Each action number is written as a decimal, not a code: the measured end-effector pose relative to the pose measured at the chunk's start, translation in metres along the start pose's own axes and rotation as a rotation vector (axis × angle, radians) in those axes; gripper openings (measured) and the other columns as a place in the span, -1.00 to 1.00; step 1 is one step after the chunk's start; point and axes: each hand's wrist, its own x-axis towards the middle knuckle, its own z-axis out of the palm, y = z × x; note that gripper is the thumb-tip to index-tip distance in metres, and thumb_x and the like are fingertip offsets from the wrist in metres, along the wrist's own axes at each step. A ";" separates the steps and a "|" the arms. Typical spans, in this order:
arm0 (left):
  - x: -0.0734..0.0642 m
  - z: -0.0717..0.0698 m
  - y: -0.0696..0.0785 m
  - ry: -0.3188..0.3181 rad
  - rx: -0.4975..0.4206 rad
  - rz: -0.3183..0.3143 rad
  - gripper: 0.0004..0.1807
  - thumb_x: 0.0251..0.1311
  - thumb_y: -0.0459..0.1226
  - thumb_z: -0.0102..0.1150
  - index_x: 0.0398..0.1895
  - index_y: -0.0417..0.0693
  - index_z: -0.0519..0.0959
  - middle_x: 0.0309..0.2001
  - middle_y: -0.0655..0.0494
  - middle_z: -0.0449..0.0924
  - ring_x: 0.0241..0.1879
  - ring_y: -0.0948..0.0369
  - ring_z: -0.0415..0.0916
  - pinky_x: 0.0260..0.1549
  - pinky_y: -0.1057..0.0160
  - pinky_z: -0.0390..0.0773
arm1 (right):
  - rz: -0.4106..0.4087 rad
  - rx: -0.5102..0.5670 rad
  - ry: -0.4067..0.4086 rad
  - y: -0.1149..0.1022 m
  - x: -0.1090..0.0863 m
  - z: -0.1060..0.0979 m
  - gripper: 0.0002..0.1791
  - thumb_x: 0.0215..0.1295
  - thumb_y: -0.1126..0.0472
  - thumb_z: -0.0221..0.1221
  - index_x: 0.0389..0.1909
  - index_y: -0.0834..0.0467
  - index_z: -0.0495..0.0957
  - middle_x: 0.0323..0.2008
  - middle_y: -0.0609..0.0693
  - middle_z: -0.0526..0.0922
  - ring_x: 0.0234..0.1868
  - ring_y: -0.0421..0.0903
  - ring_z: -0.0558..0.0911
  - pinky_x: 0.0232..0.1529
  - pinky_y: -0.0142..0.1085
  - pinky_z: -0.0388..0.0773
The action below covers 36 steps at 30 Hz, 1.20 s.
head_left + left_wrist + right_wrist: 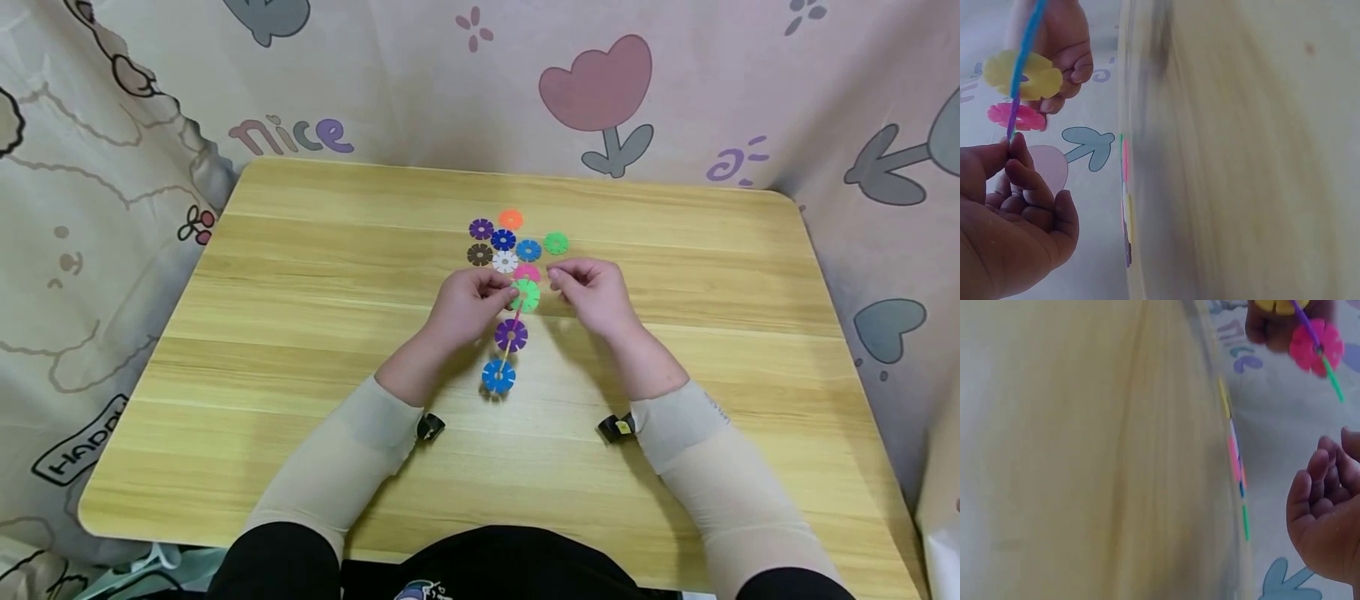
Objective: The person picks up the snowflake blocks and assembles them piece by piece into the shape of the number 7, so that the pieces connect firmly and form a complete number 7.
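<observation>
- Pinches a green end disc (529,295) between thumb and fingers of the left hand (472,307).
- Holds by it a chain (517,336) of slotted discs, above the table (337,333) and between both hands.
- Has loose discs (504,240) clustered flat beyond.
- Grips nothing with the right hand (596,300), loosely curled, just right of the green end disc, apart from it.

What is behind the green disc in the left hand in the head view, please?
A pink disc peeks out above the green disc; its lower part is covered, and anything else directly behind cannot be seen.
</observation>
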 end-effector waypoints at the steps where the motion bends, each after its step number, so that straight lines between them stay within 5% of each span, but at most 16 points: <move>1: 0.000 -0.001 0.000 0.003 -0.007 -0.010 -0.88 0.45 -0.29 0.33 -0.13 -0.19 0.73 -0.26 -0.03 0.73 -0.28 0.02 0.63 -0.36 0.26 0.58 | 0.005 -0.019 0.015 0.002 0.003 -0.002 -0.77 0.52 0.36 0.23 -0.01 0.48 0.69 -0.35 0.05 0.71 -0.43 -0.18 0.58 -0.36 -0.45 0.57; 8: 0.000 -0.004 -0.003 0.015 -0.033 -0.040 -0.84 0.45 -0.28 0.33 -0.10 -0.22 0.72 -0.21 -0.13 0.75 -0.16 -0.18 0.67 -0.42 0.31 0.53 | 0.074 -0.236 0.071 0.012 0.029 -0.013 -0.65 0.50 0.26 0.28 0.15 0.41 0.67 -0.17 0.18 0.68 -0.26 -0.14 0.52 -0.25 -0.45 0.48; 19: 0.002 -0.001 -0.005 0.009 -0.062 -0.034 -0.85 0.44 -0.27 0.34 -0.13 -0.22 0.72 -0.29 0.00 0.75 -0.22 -0.15 0.70 -0.48 0.33 0.56 | 0.211 -0.439 -0.020 0.025 0.062 -0.018 -0.38 0.56 0.12 0.25 0.46 0.39 0.39 0.11 0.25 0.57 0.07 0.13 0.50 0.22 -0.03 0.50; 36: 0.006 -0.002 -0.009 0.037 -0.105 -0.041 -0.83 0.43 -0.27 0.37 -0.11 -0.24 0.73 -0.30 0.00 0.77 -0.16 -0.14 0.74 -0.48 0.34 0.55 | 0.281 -0.627 -0.058 0.024 0.082 -0.008 -0.43 0.58 0.03 0.22 0.44 0.26 0.49 0.11 0.19 0.60 0.07 0.12 0.50 0.18 0.00 0.47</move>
